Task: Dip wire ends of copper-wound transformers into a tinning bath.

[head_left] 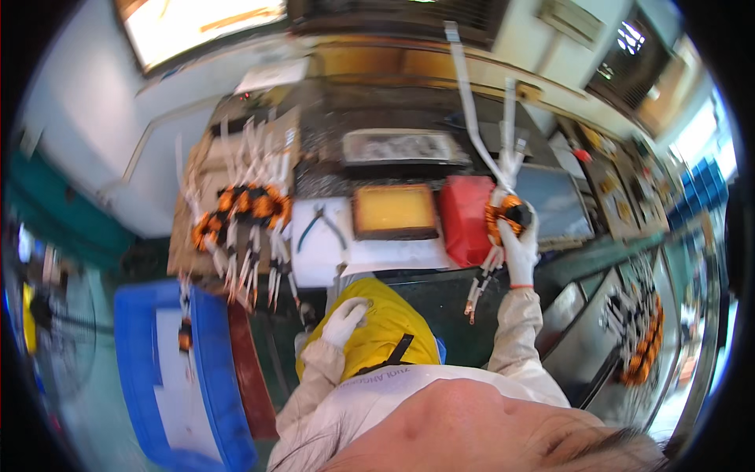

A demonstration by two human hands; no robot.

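Note:
My right hand (521, 250), in a white glove, grips a copper-wound coil (495, 219) at the right side of the bench. Long white-sleeved leads (472, 118) stand up from the coil, and shorter leads with bare copper tips hang below it. A red block-shaped thing (467, 220) is just left of the coil. Low at my lap, my gloved left hand (344, 322) is closed with its fingers curled, over the yellow apron (397, 315); I see nothing in it.
Several similar coils (255, 203) lie on a board at the left. Pliers (321, 224) rest on white paper beside a yellow block in a dark tray (395, 211). A blue bin (134, 346) stands at lower left. More coils (645, 346) sit on a rack at right.

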